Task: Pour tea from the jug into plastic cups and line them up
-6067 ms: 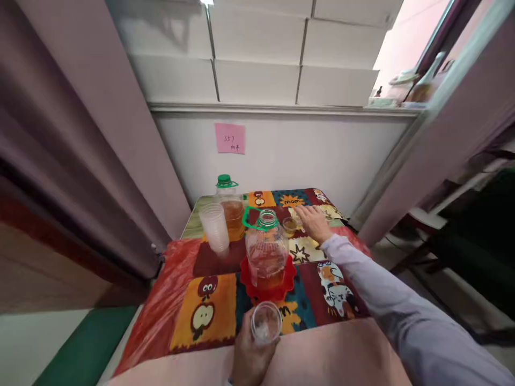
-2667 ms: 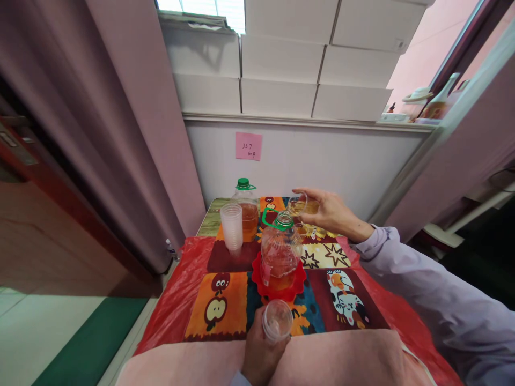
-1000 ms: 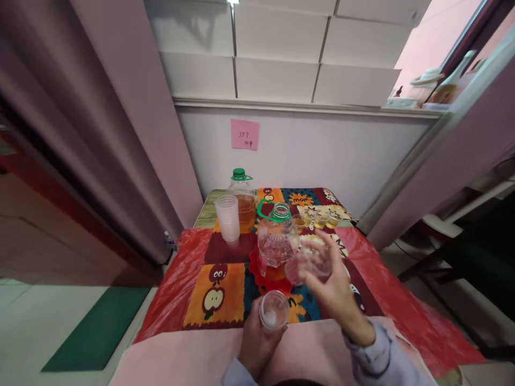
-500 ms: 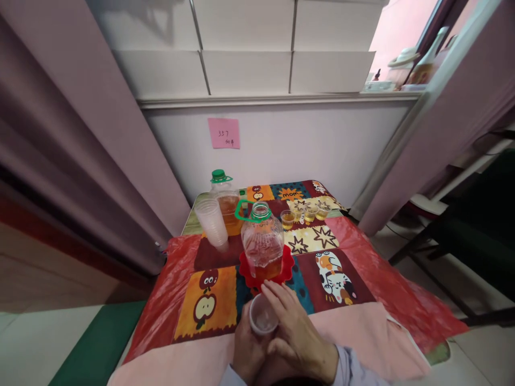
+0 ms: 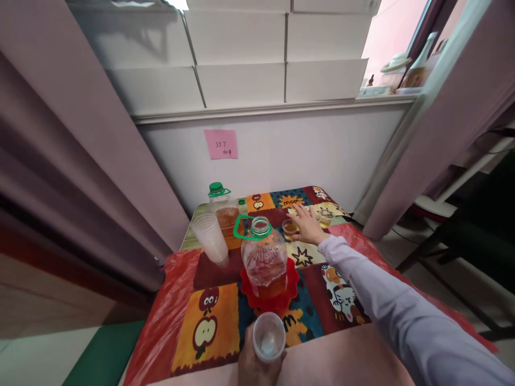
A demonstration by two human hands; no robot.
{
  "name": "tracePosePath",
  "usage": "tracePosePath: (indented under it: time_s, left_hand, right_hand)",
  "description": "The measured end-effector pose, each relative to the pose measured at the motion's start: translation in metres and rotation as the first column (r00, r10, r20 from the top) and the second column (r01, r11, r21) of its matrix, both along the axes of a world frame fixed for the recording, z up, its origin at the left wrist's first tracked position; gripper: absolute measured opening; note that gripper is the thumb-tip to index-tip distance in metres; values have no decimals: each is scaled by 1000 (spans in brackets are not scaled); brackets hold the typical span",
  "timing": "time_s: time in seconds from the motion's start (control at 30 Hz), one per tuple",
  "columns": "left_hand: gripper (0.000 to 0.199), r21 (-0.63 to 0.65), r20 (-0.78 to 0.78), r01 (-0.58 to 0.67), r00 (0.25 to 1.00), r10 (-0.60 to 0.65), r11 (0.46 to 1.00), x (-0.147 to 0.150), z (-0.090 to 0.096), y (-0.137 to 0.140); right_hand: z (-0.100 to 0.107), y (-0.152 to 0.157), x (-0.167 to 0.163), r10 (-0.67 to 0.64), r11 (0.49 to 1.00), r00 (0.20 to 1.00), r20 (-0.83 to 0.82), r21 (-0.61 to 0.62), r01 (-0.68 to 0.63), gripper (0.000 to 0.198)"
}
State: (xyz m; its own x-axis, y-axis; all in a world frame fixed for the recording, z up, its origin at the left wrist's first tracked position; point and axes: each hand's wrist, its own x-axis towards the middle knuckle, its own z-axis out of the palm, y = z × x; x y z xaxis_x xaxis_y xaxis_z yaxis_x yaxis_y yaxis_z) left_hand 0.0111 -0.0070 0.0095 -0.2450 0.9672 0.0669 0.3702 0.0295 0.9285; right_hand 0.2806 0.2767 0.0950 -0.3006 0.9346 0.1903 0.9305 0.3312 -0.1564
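Note:
My left hand (image 5: 252,364) is wrapped round a clear plastic cup (image 5: 269,336) near the front edge of the table; its mouth faces up and no liquid shows in it. My right hand (image 5: 308,224) is stretched over the row at the far right, fingers spread. Beside its fingertips stands a small cup of amber liquid (image 5: 288,230); whether they touch, I cannot tell. Another small cup (image 5: 325,220) stands to the right of the hand, which partly hides the others. Between my hands an uncapped jug (image 5: 265,262) with a green handle sits in a red scalloped dish (image 5: 293,284).
A leaning stack of plastic cups (image 5: 211,238) stands at the left. Behind it is a second jug (image 5: 225,209) with a green cap, holding amber liquid. A patterned cloth (image 5: 217,316) covers the table, with red plastic sheeting (image 5: 161,305) at the sides.
My right hand has left the cup at the front and moved forward and right to the small cups. The left hand keeps the cup. The view has tilted slightly up.

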Motion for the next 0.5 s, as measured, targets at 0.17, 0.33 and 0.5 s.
tracePosePath:
  time_s: [0.17,0.33,0.5]
  left_hand:
    - [64,-27,66,37,997,-35,999,-3,-3,0]
    - [62,-47,66,24,998,-21,999,-3,-3,-1]
    - [60,-27,97,52,994,-49,998,-2,-1,0]
  right_hand:
    - [-7,29,-10,20,994,999,27,-109,-17,70]
    - [-5,18,-7,-8,996,998,-69,-90,1,52]
    - [26,-8,-1,-72,997,977,-200,-41,65,60]
